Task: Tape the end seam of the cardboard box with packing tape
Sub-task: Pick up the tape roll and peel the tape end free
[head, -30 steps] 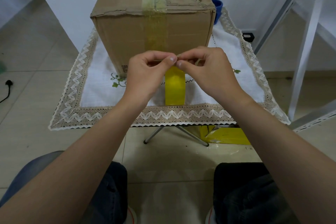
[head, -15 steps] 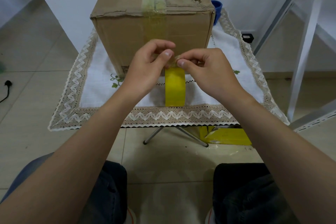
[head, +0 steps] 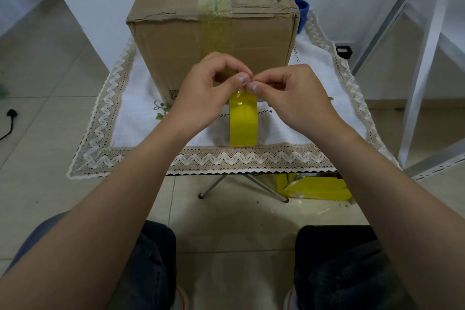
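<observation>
Pinching together, the left hand [head: 206, 94] and right hand [head: 289, 94] each nip the top edge of the yellow tape [head: 243, 121] between thumb and forefinger, their thumbs nearly touching. Below the pinch the tape stands on edge on the white cloth [head: 136, 118]. Just behind the hands stands the box [head: 173, 43], a taped strip running over its top and down its near end.

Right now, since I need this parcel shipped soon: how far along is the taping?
Done: a yellowish tape strip already crosses the brown cardboard box top and near end. In hand: the left hand and right hand pinch at the upright yellow packing tape roll, apparently freeing its end. Left: pulling, sticking and cutting a new strip.
</observation>
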The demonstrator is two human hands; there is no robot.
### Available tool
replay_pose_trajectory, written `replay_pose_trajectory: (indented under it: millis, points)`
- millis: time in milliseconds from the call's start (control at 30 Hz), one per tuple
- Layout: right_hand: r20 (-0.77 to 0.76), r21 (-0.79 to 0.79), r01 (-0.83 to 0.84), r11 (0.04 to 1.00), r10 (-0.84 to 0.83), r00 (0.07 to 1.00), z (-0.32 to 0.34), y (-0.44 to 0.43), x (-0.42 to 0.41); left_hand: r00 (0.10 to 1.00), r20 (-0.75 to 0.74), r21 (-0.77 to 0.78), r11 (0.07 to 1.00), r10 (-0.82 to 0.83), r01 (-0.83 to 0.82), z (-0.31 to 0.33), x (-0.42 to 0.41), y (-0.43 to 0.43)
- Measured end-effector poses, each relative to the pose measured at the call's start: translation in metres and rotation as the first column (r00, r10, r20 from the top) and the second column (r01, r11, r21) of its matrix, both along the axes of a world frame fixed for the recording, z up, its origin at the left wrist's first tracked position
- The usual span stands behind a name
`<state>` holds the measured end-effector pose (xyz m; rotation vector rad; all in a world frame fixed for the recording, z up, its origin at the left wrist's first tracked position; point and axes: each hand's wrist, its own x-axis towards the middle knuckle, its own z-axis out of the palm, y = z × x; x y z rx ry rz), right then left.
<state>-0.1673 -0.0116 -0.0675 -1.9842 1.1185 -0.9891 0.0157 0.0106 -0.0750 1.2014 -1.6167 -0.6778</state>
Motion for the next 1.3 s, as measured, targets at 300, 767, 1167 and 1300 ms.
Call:
replay_pose_trajectory:
  millis: [300, 767, 1167, 1300]
  points:
    - [-0.011, 0.026, 0.032, 0.999, -0.032, 0.999, -0.001, -0.001, 0.000, 0.960, -0.276, 0.137, 0.987, -0.039, 0.080, -0.002, -0.006, 0.004]
    - [0.048, 0.041, 0.025, 0.999, -0.027, 0.998, -0.002, 0.001, 0.000, 0.990, -0.011, 0.009, 0.991, 0.137, -0.137, 0.003, -0.007, 0.006]
    - [0.034, -0.019, 0.029, 0.999, -0.029, 0.999, -0.004, 0.001, 0.002, 0.987, 0.007, 0.092, 0.982, 0.163, -0.162, 0.004, -0.010, 0.003]
    - [0.011, -0.037, 0.040, 0.998, -0.040, 0.999, -0.005, 0.001, 0.001, 0.971, -0.081, 0.184, 0.961, 0.223, -0.206, 0.006, -0.010, 0.002]
